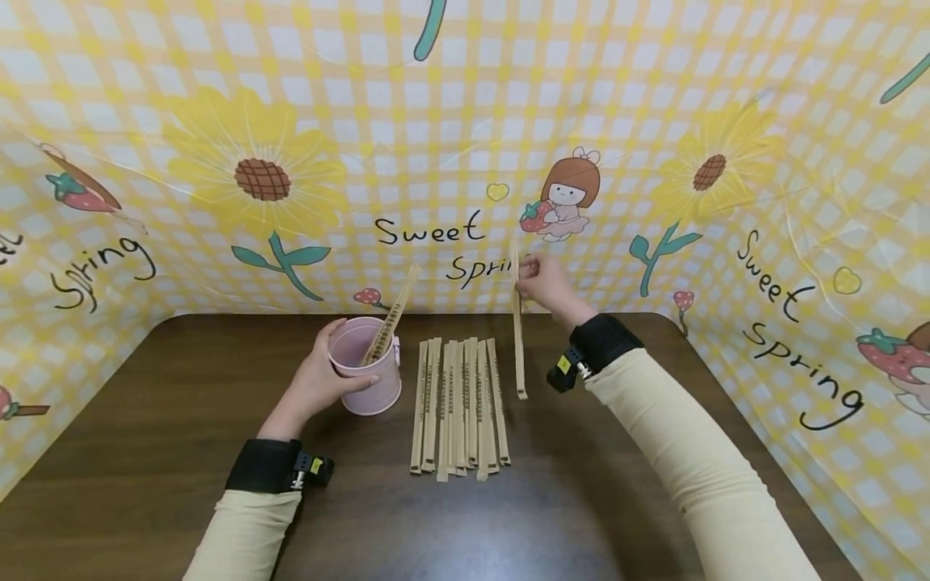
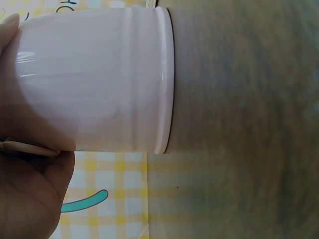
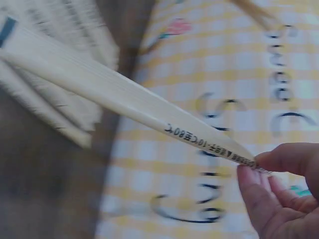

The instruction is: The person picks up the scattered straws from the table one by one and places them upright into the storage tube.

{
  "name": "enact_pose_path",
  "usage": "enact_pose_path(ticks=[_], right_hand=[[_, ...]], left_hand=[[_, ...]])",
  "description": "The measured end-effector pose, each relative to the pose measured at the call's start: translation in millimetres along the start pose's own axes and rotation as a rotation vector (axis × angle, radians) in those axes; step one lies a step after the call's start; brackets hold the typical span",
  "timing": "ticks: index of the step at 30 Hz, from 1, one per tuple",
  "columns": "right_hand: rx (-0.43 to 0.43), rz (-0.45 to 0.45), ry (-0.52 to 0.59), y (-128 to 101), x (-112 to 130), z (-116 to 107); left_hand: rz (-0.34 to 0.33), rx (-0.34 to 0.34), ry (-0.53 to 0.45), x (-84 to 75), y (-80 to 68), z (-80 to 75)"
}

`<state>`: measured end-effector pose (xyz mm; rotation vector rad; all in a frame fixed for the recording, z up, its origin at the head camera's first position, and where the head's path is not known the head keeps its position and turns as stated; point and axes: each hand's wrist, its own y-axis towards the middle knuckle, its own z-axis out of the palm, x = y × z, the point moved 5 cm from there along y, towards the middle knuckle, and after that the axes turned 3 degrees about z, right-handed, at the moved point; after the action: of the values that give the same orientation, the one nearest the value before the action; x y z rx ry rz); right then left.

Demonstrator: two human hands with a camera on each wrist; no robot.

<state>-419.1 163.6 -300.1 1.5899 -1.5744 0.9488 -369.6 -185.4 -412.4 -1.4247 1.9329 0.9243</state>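
My left hand [image 1: 320, 375] grips a small pink bucket [image 1: 374, 395] from its left side, thumb across the front near the rim. In the left wrist view the wall of the bucket [image 2: 94, 74] fills much of the picture, its base on the table. One paper-wrapped straw [image 1: 392, 319] leans inside, its upper end sticking out to the right. Up and to the right, my right hand [image 1: 545, 282] pinches another paper-wrapped straw [image 1: 518, 339] near its upper end. Printed text shows on this held straw [image 3: 134, 102] in the right wrist view. Its lower end hangs beside the row of straws.
Several paper-wrapped straws [image 1: 458, 403] lie side by side, partly overlapping, between the bucket and my right arm. The dark wooden table [image 1: 349, 516] ends at the back against a yellow checked cloth [image 1: 436, 161] that also rises on both sides.
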Motion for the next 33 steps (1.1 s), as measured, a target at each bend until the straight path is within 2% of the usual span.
enact_pose_path(ticks=[5, 10, 18, 26, 33], right_hand=[[-0.048, -0.134, 0.069, -2, 42, -16], [-0.078, -0.234, 0.082, -11, 77, -16], [-0.081, -0.335, 0.141, -25, 111, 18], [-0.054, -0.416, 0.177, -33, 125, 60], [-0.035, -0.463, 0.162, -38, 137, 82]], left_hand=[[-0.007, 0.003, 0.003, 1.2, -1.4, 0.0], [-0.012, 0.002, 0.001, 1.2, -1.9, -0.8], [-0.002, 0.004, 0.009, 1.1, -1.0, 0.1], [0.0, -0.001, 0.003, 0.0, -1.6, 0.2], [0.008, -0.006, -0.003, -0.8, -0.7, 0.0]])
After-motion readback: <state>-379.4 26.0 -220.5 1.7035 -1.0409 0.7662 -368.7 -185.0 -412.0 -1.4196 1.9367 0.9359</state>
